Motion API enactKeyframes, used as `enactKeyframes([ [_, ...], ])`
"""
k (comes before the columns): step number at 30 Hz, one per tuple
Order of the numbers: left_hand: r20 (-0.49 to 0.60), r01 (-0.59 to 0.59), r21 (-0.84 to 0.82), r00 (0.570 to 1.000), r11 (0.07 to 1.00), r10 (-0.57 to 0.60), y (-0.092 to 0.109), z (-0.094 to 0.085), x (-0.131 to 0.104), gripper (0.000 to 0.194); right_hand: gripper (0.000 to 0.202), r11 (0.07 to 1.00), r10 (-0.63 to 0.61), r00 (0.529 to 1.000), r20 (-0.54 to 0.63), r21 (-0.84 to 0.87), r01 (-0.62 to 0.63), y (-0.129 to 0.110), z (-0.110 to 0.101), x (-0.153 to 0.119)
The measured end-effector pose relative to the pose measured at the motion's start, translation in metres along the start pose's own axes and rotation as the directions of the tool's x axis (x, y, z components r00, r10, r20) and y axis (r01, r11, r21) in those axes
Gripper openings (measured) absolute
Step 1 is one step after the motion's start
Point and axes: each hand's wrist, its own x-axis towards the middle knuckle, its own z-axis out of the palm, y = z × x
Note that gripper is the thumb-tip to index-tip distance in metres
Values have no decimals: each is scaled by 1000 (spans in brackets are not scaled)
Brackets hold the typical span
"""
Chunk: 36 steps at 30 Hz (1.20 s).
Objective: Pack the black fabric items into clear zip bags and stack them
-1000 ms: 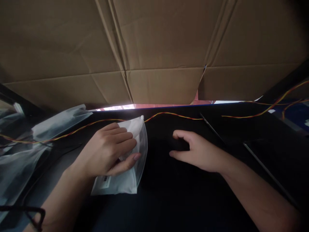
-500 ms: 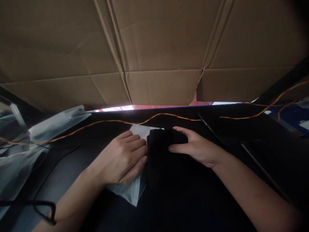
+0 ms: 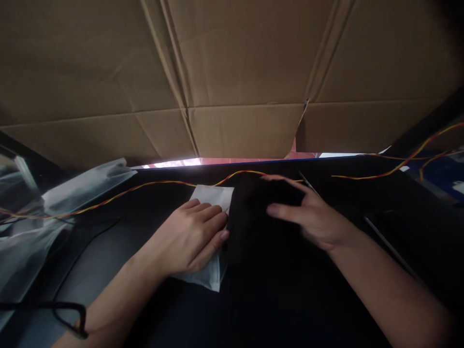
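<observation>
My left hand (image 3: pixel 194 237) is closed over a frosted white plastic bag (image 3: pixel 214 195), pressing it against the dark tabletop. The bag's upper end and lower corner stick out past the fingers. Just right of it, a black folded piece of cloth (image 3: pixel 248 220) is gripped by my right hand (image 3: pixel 313 217), thumb on the near side and fingers behind. The cloth's near end blends into the black surface, so its full shape is hidden. The cloth's left edge lies close to my left fingertips; whether they also hold it cannot be made out.
More frosted plastic bags (image 3: pixel 89 186) lie at the left. A twisted red-yellow wire (image 3: pixel 161 181) crosses the back of the black table (image 3: pixel 290 299). Cardboard (image 3: pixel 246 58) walls off the far side. Flat dark panels with a pale edge (image 3: pixel 389 241) lie at the right, a black frame (image 3: pixel 68 305) lower left.
My right hand has moved right and slightly away with the black cloth, which looks blurred. My left hand and the white bag have shifted slightly to the right.
</observation>
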Motion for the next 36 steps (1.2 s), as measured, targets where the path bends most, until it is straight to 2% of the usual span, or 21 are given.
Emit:
enactKeyframes([
  [2,7,21,-60,1000,998,-21,1,2,2,38,43,995,-58,991,-122,76,68,-2,-4,0],
  [4,-1,42,-106,999,993,-42,3,2,3,37,42,994,-54,977,-205,85,73,0,-4,1],
  [7,-45,72,-126,996,989,-79,4,2,1,32,45,999,-52,969,-242,1,54,9,3,6],
  [12,-95,135,-180,984,974,-154,4,0,-3,31,47,946,-35,986,-165,-323,-20,26,16,8],
  [14,-100,132,-212,983,968,-156,5,1,-3,33,53,898,-53,994,-96,-440,5,29,16,5],
  [16,-105,125,-222,983,967,-151,6,3,-3,34,55,873,-54,998,-12,-486,42,27,16,3],
  [20,-97,87,-214,989,973,-110,9,7,-1,35,49,914,27,992,127,-405,27,18,17,1],
  [22,-99,66,-200,991,977,-88,11,6,0,35,45,928,13,996,87,-373,20,15,20,2],
  [25,-128,61,-155,988,986,-81,13,5,0,34,36,916,-73,996,-58,-400,43,14,25,3],
  [28,-144,76,-93,986,993,-89,13,5,0,32,30,924,-98,990,-103,-378,52,12,26,2],
  [30,-129,119,-77,983,990,-129,12,7,0,33,30,955,-86,990,-113,-291,50,9,23,1],
  [33,-94,181,-102,977,978,-190,10,12,-1,37,36,999,-34,990,-135,-39,29,4,13,0],
  [36,-91,179,-143,977,973,-193,10,14,-1,46,37,979,48,995,-82,203,-31,4,3,1],
])
